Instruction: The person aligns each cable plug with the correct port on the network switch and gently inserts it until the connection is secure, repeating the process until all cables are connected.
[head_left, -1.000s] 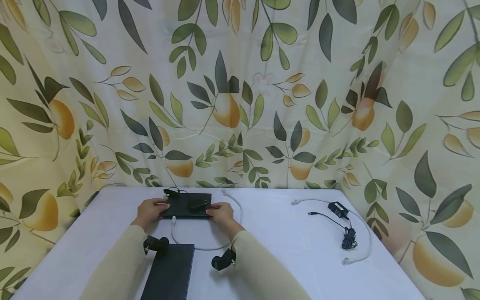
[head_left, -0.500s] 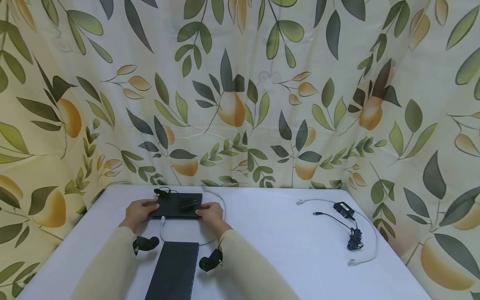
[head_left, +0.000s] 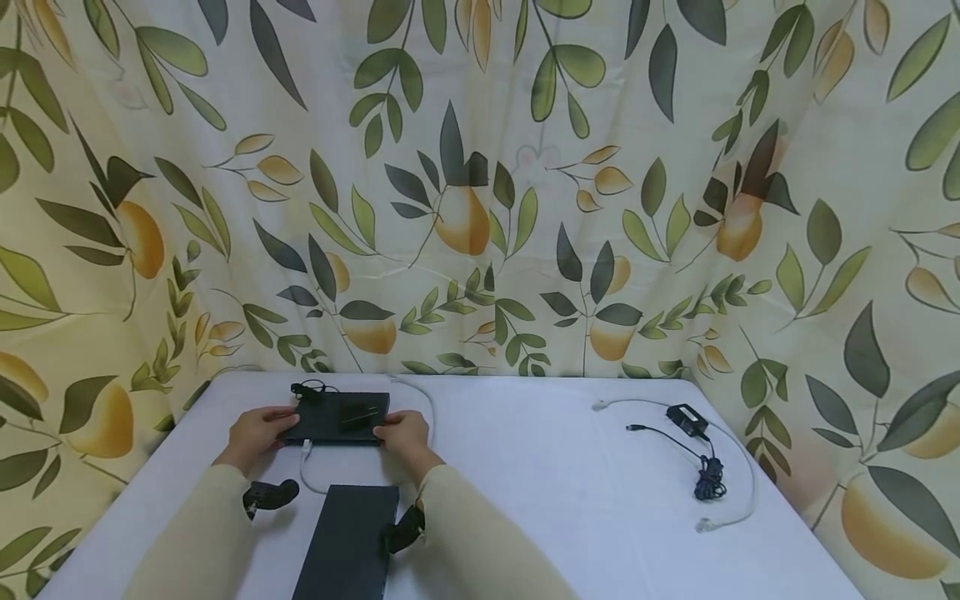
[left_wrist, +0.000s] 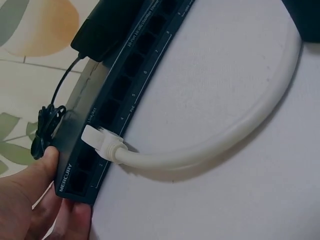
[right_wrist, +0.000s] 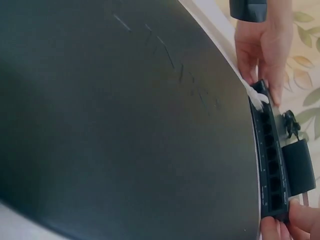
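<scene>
Both hands hold a black MERCURY network switch [head_left: 318, 425] at the far left part of the table. My left hand [head_left: 255, 435] grips its left end, thumb on top and fingers beneath in the left wrist view. At the opposite end, my right hand [head_left: 407, 442] pinches the corner. A white Ethernet cable [left_wrist: 200, 155] is plugged into a port near the left end of the front row; several other ports are bare. On top of the switch lies a black power adapter [left_wrist: 107, 27] with its thin cord [left_wrist: 46, 127] bundled.
A larger flat black box [head_left: 347, 542] lies nearer, below the right wrist. At the table's right are another black adapter [head_left: 686, 421] with a bundled cord [head_left: 709, 479] and a white cable [head_left: 752, 492]. A patterned curtain [head_left: 480, 208] stands behind the table.
Both hands have moved the switch to the left and slightly nearer, with the adapter on top and the plugged cable following. The flat black box has stayed put over the last half second.
</scene>
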